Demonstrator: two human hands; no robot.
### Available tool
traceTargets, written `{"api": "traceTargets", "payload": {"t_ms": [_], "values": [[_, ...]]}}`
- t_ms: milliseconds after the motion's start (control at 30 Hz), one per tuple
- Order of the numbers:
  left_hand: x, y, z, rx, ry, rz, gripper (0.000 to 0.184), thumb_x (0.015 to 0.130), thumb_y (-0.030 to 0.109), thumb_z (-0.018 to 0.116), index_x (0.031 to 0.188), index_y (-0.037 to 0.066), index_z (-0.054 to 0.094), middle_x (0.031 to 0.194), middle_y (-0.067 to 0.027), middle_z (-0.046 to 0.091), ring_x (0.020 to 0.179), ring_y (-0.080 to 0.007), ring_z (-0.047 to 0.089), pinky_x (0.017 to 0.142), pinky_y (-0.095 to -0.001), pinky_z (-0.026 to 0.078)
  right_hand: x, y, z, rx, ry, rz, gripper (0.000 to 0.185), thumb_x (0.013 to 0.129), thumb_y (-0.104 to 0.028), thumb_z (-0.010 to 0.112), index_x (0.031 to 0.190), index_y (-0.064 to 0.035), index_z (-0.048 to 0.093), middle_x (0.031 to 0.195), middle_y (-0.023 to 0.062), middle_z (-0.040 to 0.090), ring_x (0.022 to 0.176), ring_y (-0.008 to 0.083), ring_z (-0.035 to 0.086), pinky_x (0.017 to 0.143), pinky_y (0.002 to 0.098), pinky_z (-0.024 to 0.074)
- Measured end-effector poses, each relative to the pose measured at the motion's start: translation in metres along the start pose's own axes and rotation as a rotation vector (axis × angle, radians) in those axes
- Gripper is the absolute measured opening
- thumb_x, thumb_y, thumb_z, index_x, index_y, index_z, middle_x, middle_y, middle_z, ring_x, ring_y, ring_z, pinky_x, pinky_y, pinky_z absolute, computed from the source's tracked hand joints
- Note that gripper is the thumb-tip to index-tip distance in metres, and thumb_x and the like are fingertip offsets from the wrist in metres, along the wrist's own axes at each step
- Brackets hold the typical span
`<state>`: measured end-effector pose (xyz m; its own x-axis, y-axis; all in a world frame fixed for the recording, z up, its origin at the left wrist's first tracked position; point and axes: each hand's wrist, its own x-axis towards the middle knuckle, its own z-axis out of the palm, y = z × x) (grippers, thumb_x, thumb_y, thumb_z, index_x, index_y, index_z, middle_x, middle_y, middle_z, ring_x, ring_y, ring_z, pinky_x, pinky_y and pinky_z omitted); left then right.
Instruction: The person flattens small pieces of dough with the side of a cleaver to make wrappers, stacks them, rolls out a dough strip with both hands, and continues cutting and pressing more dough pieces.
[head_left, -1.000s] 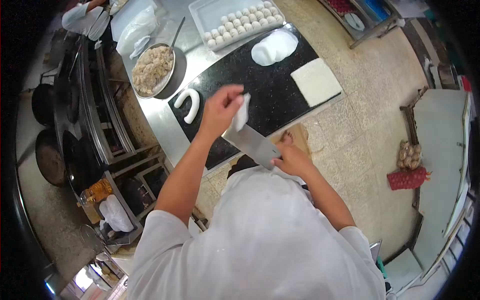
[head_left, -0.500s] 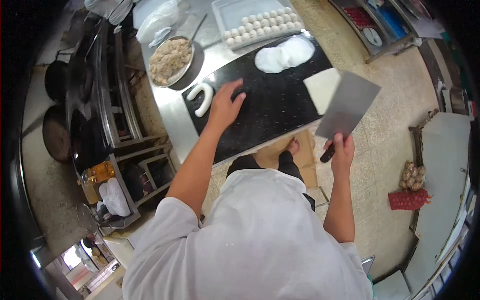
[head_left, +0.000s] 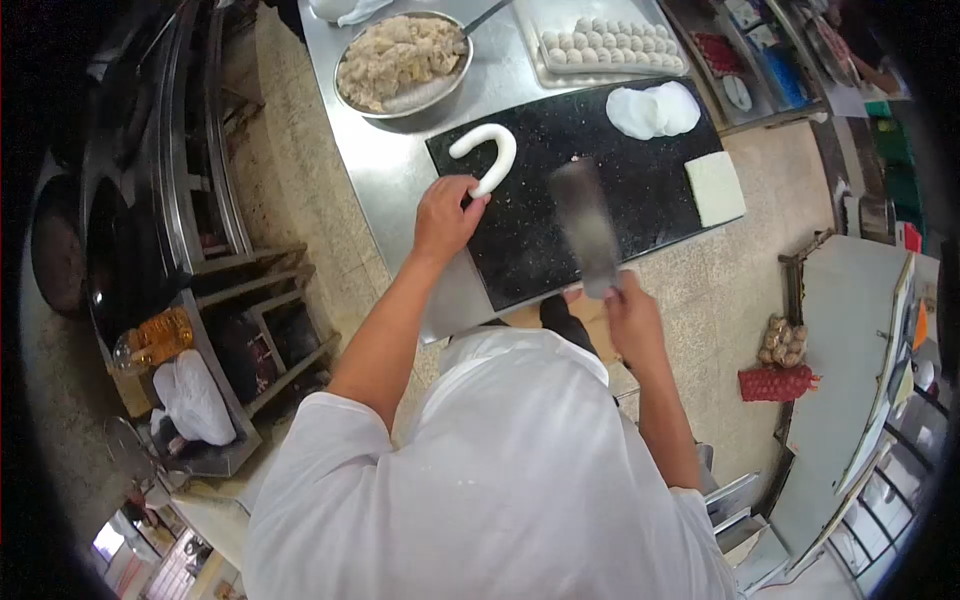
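My left hand (head_left: 447, 219) is at the left edge of the black board (head_left: 545, 200), its thumb and fingers closed on the lower end of a curved white dough roll (head_left: 505, 150). In my right hand (head_left: 634, 325) is a broad cleaver (head_left: 588, 225), blurred, with its blade over the middle of the board. Thin white dough rounds (head_left: 640, 110) overlap at the board's far right. A folded pale cloth (head_left: 715, 188) lies on its right edge.
A metal bowl (head_left: 465, 77) of pale filling, with a utensil in it, stands on the steel table (head_left: 355, 160). Behind the board is a tray (head_left: 545, 72) with rows of white balls. Shelves with pans are at the left; a red net bag (head_left: 775, 384) is at the right.
My left hand has come to the dough roll and closed on its end. My right hand has swung the cleaver from beyond the cloth back over the board. The whole view has shifted.
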<state>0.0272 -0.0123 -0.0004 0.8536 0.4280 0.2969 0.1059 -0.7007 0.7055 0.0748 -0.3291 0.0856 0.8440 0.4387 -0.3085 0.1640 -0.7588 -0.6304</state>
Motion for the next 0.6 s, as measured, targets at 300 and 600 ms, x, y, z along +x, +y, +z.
{"api": "traceTargets", "payload": {"t_ms": [300, 600], "values": [[-0.002, -0.004, -0.023, 0.027, -0.116, 0.031, 0.019, 0.081, 0.01, 0.073, 0.097, 0.003, 0.067, 0.091, -0.0145, 0.065, 0.088, -0.0378, 0.063, 0.08, -0.0456, 0.052, 0.028, -0.089, 0.053, -0.427, -0.23, -0.177, 0.021, 0.104, -0.016, 0.036, 0.115, -0.0042, 0.049, 0.1, 0.025, 0.069, 0.09, 0.0455, 0.069, 0.077, 0.0561, 0.0548], [-0.009, 0.034, -0.031, 0.416, -0.6, 0.108, 0.031, 0.097, 0.035, 0.065, 0.087, 0.006, 0.071, 0.089, -0.0129, 0.067, 0.095, -0.0359, 0.061, 0.083, -0.0499, 0.048, -0.044, 0.015, 0.012, -0.053, -0.134, -0.014, 0.017, 0.098, -0.016, 0.059, 0.105, -0.0008, 0.06, 0.093, 0.0266, 0.071, 0.088, 0.0467, 0.07, 0.078, 0.0547, 0.0539]]}}
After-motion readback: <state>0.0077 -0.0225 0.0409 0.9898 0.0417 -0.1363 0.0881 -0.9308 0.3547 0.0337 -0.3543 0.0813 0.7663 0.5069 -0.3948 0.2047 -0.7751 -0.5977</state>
